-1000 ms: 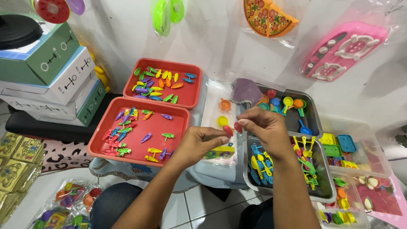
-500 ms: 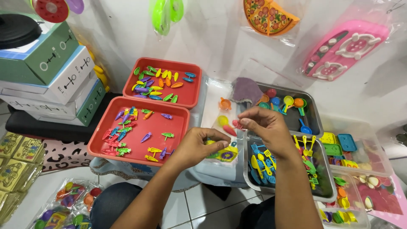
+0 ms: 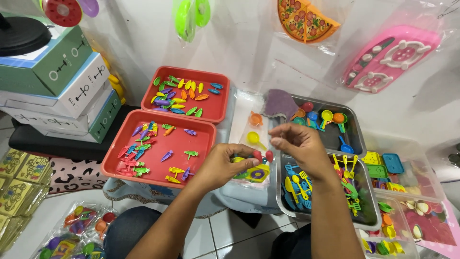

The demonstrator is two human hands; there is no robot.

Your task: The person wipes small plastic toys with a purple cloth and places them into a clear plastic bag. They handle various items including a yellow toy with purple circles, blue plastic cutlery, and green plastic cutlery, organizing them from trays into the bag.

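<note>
Left hand (image 3: 223, 165) is pinching two small red toy pieces (image 3: 263, 156) in its grip; right hand (image 3: 299, 144), fingers loosely curled and grasping nothing, is hovering just beside them above a clear bag (image 3: 247, 132)

Single head-worn view, steeply downward, close over hands and red trays (image 3: 158, 148).

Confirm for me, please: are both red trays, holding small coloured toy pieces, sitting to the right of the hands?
Not quite. The head view shows both red trays with small coloured toy pieces to the left of the left hand and right hand, not the right.
</note>
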